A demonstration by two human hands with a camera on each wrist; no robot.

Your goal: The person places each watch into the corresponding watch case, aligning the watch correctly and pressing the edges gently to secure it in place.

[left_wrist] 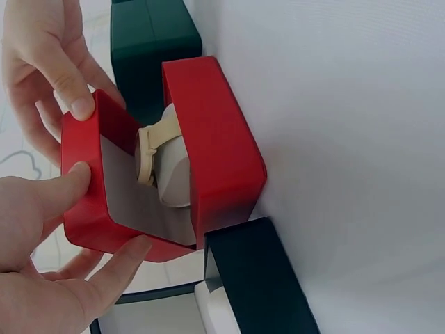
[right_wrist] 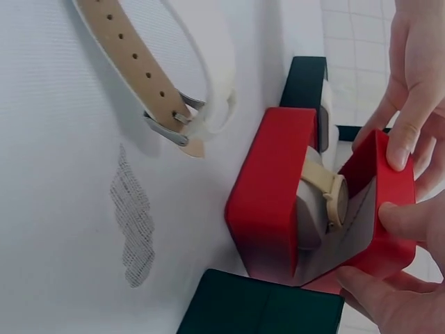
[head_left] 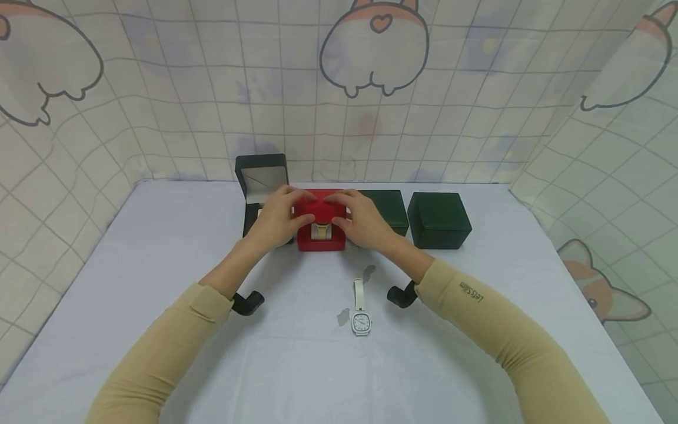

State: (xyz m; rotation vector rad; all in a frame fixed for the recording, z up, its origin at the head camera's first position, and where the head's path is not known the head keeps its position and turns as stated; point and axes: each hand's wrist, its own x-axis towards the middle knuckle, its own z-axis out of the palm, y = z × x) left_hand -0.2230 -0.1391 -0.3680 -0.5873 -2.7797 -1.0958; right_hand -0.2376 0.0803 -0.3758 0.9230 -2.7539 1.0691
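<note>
Both hands grip the half-raised lid (head_left: pixel 320 207) of a red watch box (head_left: pixel 320 245). My left hand (head_left: pixel 276 219) has its thumb on the lid's front and its fingers over the top and side. From the other side, my right hand (head_left: pixel 366 221) holds the lid the same way. Inside sits a wristwatch (right_wrist: pixel 325 186) with a cream strap, wrapped round a pale cushion (left_wrist: pixel 174 177). Nearer on the table, a white-strapped watch (head_left: pixel 361 321) lies stretched out, dial up; its strap buckle (right_wrist: pixel 167 129) shows large in the right wrist view.
Left of the red box stands an open black watch box (head_left: pixel 261 171), partly behind my left hand. Two closed dark green boxes, one (head_left: pixel 389 206) beside my right hand and another (head_left: pixel 439 221), stand to the right. Grey patches (head_left: pixel 343 318) mark the white tablecloth (head_left: pixel 296 365).
</note>
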